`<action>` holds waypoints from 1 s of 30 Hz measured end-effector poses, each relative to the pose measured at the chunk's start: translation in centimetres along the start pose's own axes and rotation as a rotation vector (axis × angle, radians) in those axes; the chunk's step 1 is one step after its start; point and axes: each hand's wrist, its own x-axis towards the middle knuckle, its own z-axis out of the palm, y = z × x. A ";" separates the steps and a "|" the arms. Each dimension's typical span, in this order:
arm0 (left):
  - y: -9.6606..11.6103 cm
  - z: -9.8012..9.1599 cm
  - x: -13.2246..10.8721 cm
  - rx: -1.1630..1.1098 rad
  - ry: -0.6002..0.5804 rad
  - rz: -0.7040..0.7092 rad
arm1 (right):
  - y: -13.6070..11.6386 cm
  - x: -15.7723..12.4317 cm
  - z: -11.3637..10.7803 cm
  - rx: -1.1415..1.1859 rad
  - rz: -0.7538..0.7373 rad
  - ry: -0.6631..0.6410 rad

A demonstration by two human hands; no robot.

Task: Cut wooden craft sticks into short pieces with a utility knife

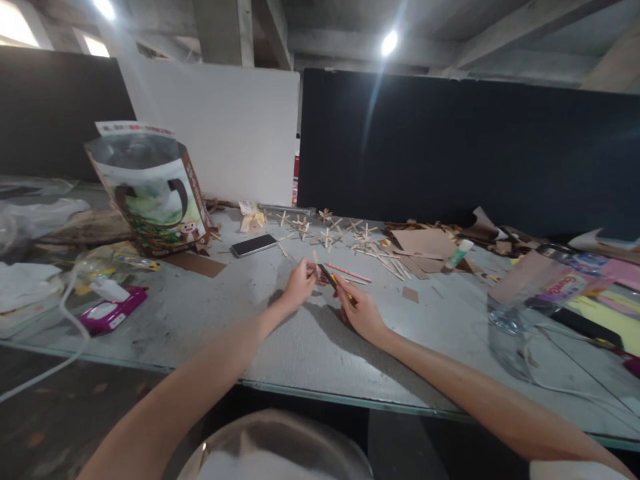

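Observation:
My left hand (299,283) pinches a thin wooden stick (315,262) over the grey table (210,313). My right hand (361,308) is closed round a dark tool with a yellow part (334,280), whose tip meets the stick between the two hands. A pink stick (349,272) lies just beyond them. Behind it, several small crossed-stick pieces (327,235) are spread on the table.
A black phone (253,245) lies left of the sticks, next to a printed carton (150,190). Cardboard scraps (423,241) and a glue stick (459,254) sit at the back right. A clear plastic bottle (515,327) stands right, a pink wipes pack (111,313) left.

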 end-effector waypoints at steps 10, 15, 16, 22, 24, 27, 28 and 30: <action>-0.1 -0.1 -0.1 0.027 -0.014 0.040 | -0.1 0.0 0.0 0.021 0.020 0.004; 0.2 -0.1 -0.2 0.054 -0.002 0.027 | 0.0 0.0 0.1 0.057 0.057 -0.011; 0.3 -0.1 -0.3 0.062 0.005 0.029 | 0.0 -0.1 0.1 0.078 0.071 -0.018; 0.1 0.0 -0.4 0.090 0.036 0.038 | -0.2 -0.1 0.2 0.214 0.189 -0.087; 0.1 0.0 -0.4 0.091 0.047 0.040 | -0.3 -0.1 0.2 0.234 0.219 -0.105; 0.1 0.1 -0.4 0.066 0.044 0.042 | -0.3 -0.1 0.3 0.241 0.228 -0.104; 0.2 0.2 -0.3 0.056 0.043 0.043 | -0.3 -0.1 0.3 0.231 0.213 -0.094; 0.4 0.2 -0.3 0.038 0.038 0.041 | -0.3 -0.1 0.3 0.181 0.160 -0.064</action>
